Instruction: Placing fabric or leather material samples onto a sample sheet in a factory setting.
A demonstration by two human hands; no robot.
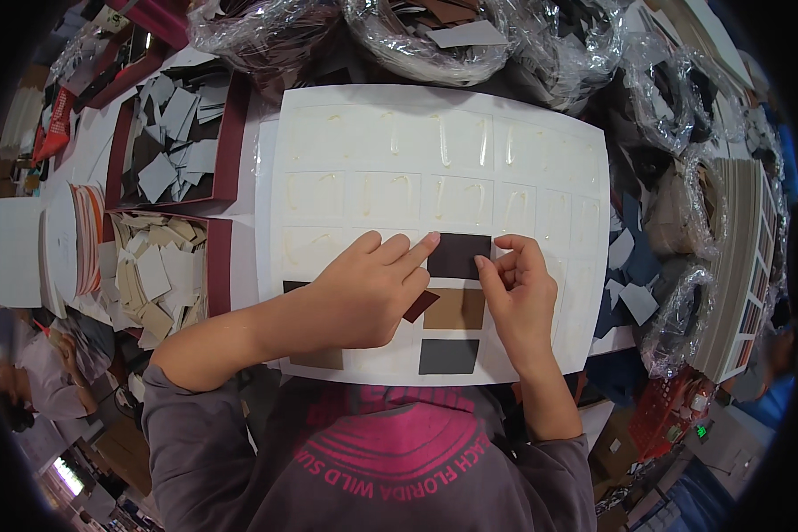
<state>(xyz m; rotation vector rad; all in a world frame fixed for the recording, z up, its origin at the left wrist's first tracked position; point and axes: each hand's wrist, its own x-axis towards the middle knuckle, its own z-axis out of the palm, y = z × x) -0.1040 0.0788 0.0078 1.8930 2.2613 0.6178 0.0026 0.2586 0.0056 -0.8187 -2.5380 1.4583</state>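
A white card [363,133] lies before me, marked with rows of rectangles that bear shiny glue strokes. On it a dark brown swatch [457,254] sits above a tan swatch [457,310] and a dark grey swatch [449,357]. My left hand [372,288] stretches its index finger to the brown swatch's upper left corner, while a dark red swatch [422,306] sticks out from under its curled fingers. My right hand [523,293] has its thumb and forefinger at the brown swatch's right edge. Another brownish swatch [319,358] shows partly below my left forearm.
To the left stand a dark red box [226,142] of grey swatches and another box [220,266] of cream ones. Plastic-wrapped bundles [434,53] line the far side. At right are loose blue and grey pieces [637,303] and a stack of boards [736,257].
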